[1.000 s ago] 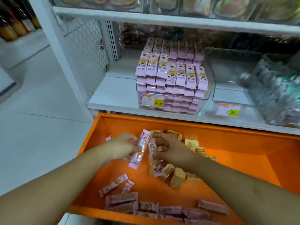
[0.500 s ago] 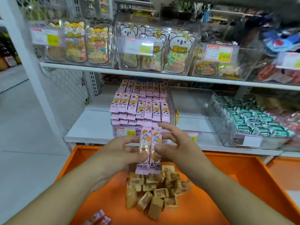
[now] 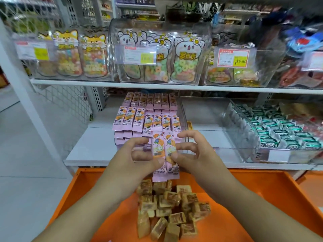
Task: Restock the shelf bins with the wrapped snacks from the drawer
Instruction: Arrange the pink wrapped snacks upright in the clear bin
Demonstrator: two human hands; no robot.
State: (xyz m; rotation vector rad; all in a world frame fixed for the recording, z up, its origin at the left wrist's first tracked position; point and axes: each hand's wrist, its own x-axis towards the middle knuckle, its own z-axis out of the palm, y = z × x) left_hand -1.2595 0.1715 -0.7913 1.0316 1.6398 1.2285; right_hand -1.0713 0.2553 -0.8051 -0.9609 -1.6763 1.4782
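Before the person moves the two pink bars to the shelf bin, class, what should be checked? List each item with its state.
1. Both pink snack bars gripped: ok, left hand and right hand pinch them.
2. Bars aligned side by side: ok.
3. Matching pink bin identified: ok, same wrappers.
4. Room in that bin: cannot tell, looks nearly full.
5. Path clear above the orange drawer: ok.
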